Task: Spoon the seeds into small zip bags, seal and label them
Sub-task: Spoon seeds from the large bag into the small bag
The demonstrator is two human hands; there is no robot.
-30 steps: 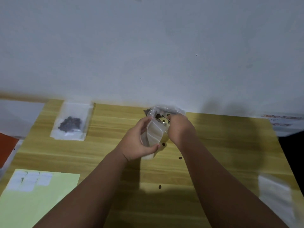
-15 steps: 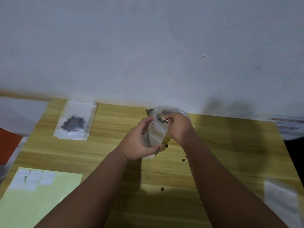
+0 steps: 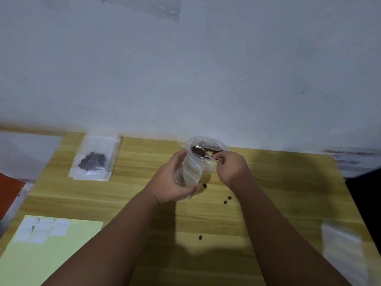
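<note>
My left hand (image 3: 172,181) holds a small clear zip bag (image 3: 190,172) upright above the wooden table (image 3: 278,188), its mouth pulled open. My right hand (image 3: 232,166) pinches a metal spoon (image 3: 201,151) loaded with dark seeds, its bowl right at the bag's mouth. Just behind stands a larger clear bag of seeds (image 3: 208,144), against the wall. A filled zip bag with dark seeds (image 3: 93,161) lies flat at the table's far left.
Several loose seeds (image 3: 226,200) lie scattered on the table near the hands. A yellow-green sheet with white labels (image 3: 44,229) sits at the front left. Empty clear bags (image 3: 342,246) lie at the front right. A white wall stands behind the table.
My right hand has drawn back to the right, so the loaded spoon shows at the bag's mouth. The left hand has kept the bag in place.
</note>
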